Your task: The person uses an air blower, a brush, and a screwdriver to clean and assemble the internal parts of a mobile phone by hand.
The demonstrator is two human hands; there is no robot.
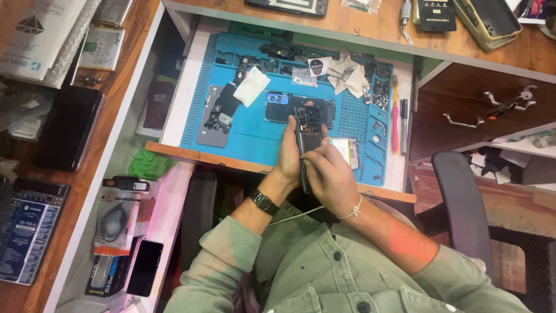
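An opened black phone (pixel 307 138) with its back removed is held upright over the front edge of a blue work mat (pixel 255 136). My left hand (pixel 288 159) grips the phone from the left side, a dark watch on its wrist. My right hand (pixel 330 174) presses against the phone's lower part, a thin tool possibly in its fingers; I cannot tell for sure. A second phone body with a blue camera end (pixel 289 107) lies flat on the mat just behind the held phone.
The mat holds a grey back cover (pixel 209 119), a white cloth (pixel 251 86), crumpled tissue (pixel 347 75), small parts and a pink tool (pixel 395 119). A dark phone (pixel 68 127) lies on the left desk. A chair armrest (pixel 460 203) stands at right. Boxes fill the lower left.
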